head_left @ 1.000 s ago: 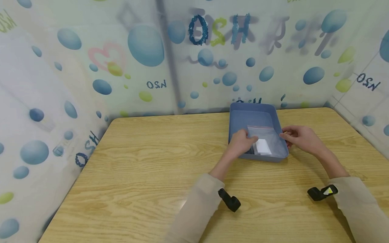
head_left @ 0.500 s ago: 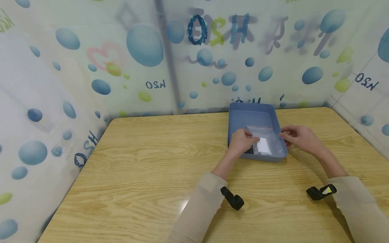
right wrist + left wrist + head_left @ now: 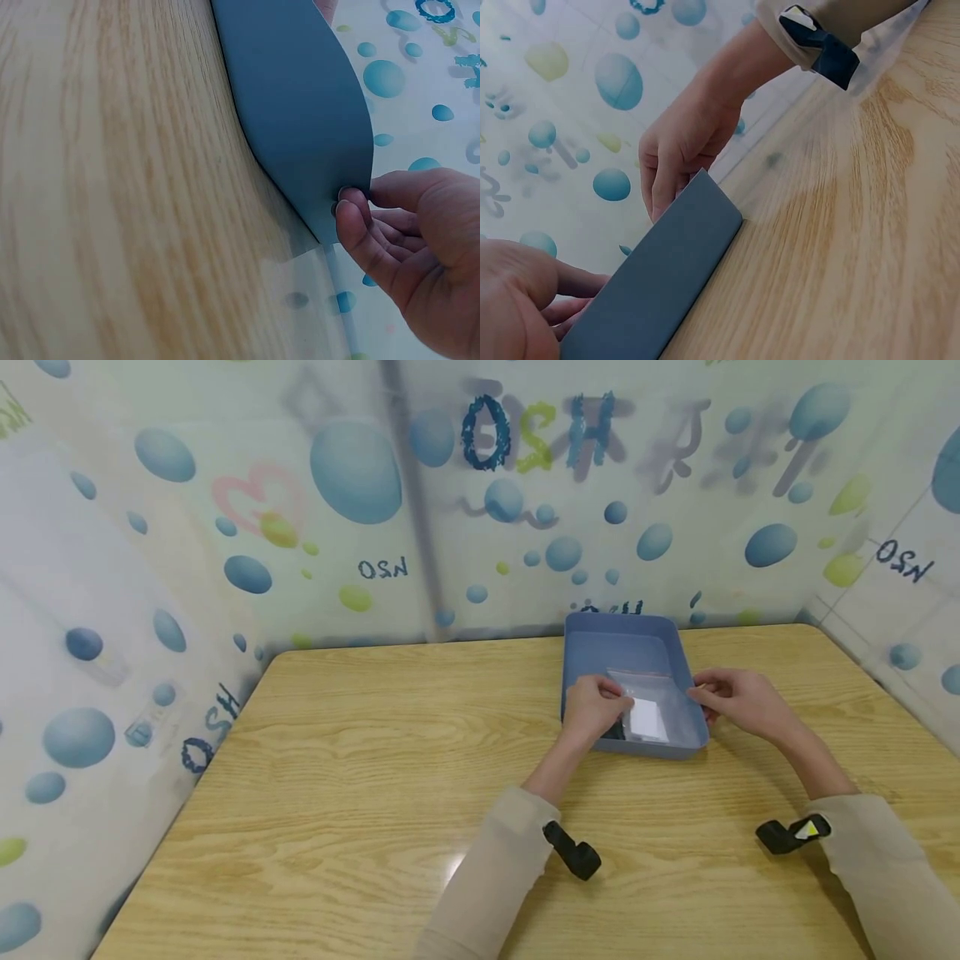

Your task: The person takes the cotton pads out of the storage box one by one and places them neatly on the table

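Observation:
A blue-grey tray [image 3: 621,643] stands toward the back right of the wooden table. Inside it, at the near end, lies a clear zip bag [image 3: 678,702] with a white flat piece [image 3: 647,720] in or under it; which, I cannot tell. My left hand [image 3: 591,708] reaches over the tray's left side, thumb and forefinger pinching at the bag's left edge. Something dark [image 3: 617,729] shows below that hand. The right hand [image 3: 420,240] pinches the tray's right wall near a corner. In the left wrist view, the tray wall hides the left fingertips.
The wooden table [image 3: 337,777] stretches left and toward the front. A patterned curtain [image 3: 465,527] hangs right behind its back edge, with more curtain at both sides. Each sleeve carries a black wrist camera [image 3: 573,852].
My left hand shifts slightly right, then back left, uncovering a little more of the white piece. The right hand and the tray stay in place.

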### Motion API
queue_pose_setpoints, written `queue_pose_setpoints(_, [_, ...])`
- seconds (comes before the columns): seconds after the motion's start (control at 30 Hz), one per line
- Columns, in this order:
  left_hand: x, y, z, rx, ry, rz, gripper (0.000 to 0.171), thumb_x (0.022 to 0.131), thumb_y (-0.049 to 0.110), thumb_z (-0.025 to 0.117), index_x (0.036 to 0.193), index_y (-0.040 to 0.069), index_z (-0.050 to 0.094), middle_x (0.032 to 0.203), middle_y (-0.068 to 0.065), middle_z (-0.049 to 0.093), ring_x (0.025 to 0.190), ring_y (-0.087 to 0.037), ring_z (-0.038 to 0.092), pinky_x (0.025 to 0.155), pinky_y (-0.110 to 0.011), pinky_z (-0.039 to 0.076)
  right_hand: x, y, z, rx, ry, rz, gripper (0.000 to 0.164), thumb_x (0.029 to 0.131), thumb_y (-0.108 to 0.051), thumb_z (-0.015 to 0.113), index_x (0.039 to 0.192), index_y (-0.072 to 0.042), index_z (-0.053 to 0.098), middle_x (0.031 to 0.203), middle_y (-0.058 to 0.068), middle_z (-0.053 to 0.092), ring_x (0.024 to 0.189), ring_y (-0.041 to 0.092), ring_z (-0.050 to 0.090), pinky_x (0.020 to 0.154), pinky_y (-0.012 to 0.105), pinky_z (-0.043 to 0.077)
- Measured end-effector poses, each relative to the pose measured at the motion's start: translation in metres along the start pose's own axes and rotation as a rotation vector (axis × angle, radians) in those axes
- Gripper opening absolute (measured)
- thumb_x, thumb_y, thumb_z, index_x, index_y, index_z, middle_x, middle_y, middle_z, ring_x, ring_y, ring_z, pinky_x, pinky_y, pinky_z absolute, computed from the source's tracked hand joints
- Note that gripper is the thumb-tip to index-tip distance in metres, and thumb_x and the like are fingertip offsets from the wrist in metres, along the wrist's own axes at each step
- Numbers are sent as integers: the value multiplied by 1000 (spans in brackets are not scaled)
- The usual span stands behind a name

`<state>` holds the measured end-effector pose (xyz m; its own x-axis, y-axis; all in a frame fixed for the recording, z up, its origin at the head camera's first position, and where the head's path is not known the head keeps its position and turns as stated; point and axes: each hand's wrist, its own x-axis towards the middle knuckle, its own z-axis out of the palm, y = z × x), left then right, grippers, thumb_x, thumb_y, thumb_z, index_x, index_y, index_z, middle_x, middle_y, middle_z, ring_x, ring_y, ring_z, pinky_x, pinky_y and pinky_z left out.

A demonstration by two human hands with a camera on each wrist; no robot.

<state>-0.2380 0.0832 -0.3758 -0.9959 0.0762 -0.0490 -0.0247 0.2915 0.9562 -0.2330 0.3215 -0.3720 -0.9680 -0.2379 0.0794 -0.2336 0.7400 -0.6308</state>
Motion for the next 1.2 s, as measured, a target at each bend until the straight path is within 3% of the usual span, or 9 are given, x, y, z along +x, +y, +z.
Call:
queue_pose_setpoints(0.3, [-1,0,-4,20,8,17,6,88,10,79,89,7,73,73,5,62,66,-8,57,59,-23,47,0,0,0,2,-1,-3,41,102,-20,62,124,15,58,86,7,70,66,15,66,64,28,54])
queue_pose_setpoints(0.73, [-2,-1,-6,-123,-2,47,7,88,4,77,95,3,74,74,3,65,61,-8,60,58,-21,51,0,2,1,-13,7,-11,39,102,-19,62,123,14,60,85,6,70,66,14,65,64,28,53])
queue_pose_setpoints(0.93, [-3,-1,-11,-234,0,108,9,91,1,73,100,0,74,77,-1,66,62,-10,61,63,-28,58,0,2,0,-31,27,-25,37,101,-16,62,121,15,60,87,10,71,65,14,66,62,27,54])
queue_pose_setpoints(1.2, [-2,0,-17,-250,17,146,9,93,2,72,101,1,74,76,3,63,61,-9,61,71,-40,60,-2,5,-3,-44,32,-14,37,102,-15,61,121,16,60,90,13,71,65,14,66,61,28,56])
